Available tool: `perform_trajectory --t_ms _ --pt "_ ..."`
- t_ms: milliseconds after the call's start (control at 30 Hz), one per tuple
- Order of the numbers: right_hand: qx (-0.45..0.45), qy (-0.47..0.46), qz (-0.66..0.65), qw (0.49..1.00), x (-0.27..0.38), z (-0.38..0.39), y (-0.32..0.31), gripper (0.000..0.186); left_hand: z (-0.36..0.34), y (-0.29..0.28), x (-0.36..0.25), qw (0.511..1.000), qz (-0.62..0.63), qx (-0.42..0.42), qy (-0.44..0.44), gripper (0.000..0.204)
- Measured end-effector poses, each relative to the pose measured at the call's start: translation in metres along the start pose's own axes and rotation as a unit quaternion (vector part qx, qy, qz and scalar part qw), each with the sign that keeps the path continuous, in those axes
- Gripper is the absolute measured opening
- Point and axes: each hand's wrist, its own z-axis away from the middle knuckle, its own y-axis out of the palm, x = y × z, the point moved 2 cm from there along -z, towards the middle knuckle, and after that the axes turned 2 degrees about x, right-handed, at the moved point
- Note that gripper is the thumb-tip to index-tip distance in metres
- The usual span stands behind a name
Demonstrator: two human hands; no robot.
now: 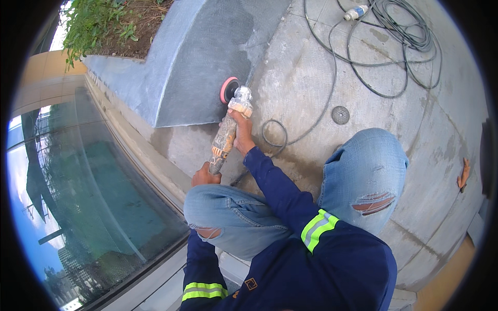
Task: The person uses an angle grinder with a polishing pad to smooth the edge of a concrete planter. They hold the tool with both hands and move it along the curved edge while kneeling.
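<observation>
I hold a dusty orange angle grinder (224, 137) with both hands. My right hand (241, 133) grips its front body just behind the pale, dust-caked head. My left hand (206, 176) is closed round the rear end, just above my bent left knee. The round pad (229, 89), pink-rimmed with a black backing, sits at or against the dark grey sloped face of the planter block (194, 62); exact contact is unclear. A dark cord runs from the grinder's rear onto the pavement.
A plant bed (127, 28) tops the block. A reflective glass panel (88, 197) lies along my left, beside a pale ledge. On the concrete pavement (438, 129) lie a coiled cable (404, 31) with a connector (355, 12), a round drain cover (340, 115) and a dry leaf (463, 174).
</observation>
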Motion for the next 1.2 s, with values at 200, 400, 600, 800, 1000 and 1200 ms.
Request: perform_trajectory --t_ms 200,400,600,800,1000,1200 --pt "-0.004 -0.014 -0.031 0.999 0.031 -0.033 0.001 0.036 -0.023 -0.013 -0.04 0.995 -0.017 -0.065 0.079 0.046" --pt "-0.045 0.023 -0.029 0.998 0.008 -0.017 -0.021 0.038 -0.014 0.002 -0.016 0.999 -0.043 0.004 0.028 0.044" --pt "-0.03 0.025 -0.037 0.999 0.006 0.003 0.003 0.035 0.0 -0.001 -0.002 0.999 -0.024 -0.015 -0.034 0.043" --pt "0.003 -0.004 -0.049 0.999 0.049 -0.038 0.018 0.04 -0.026 -0.032 -0.047 0.987 -0.07 -0.107 0.099 0.039" --pt "-0.022 0.04 -0.07 0.997 0.032 -0.04 -0.007 0.039 -0.022 -0.031 -0.049 0.988 -0.123 -0.065 0.07 0.04" --pt "-0.033 0.046 -0.054 0.997 0.013 -0.012 -0.002 0.038 -0.001 -0.024 -0.018 0.997 -0.072 -0.006 0.011 0.041"
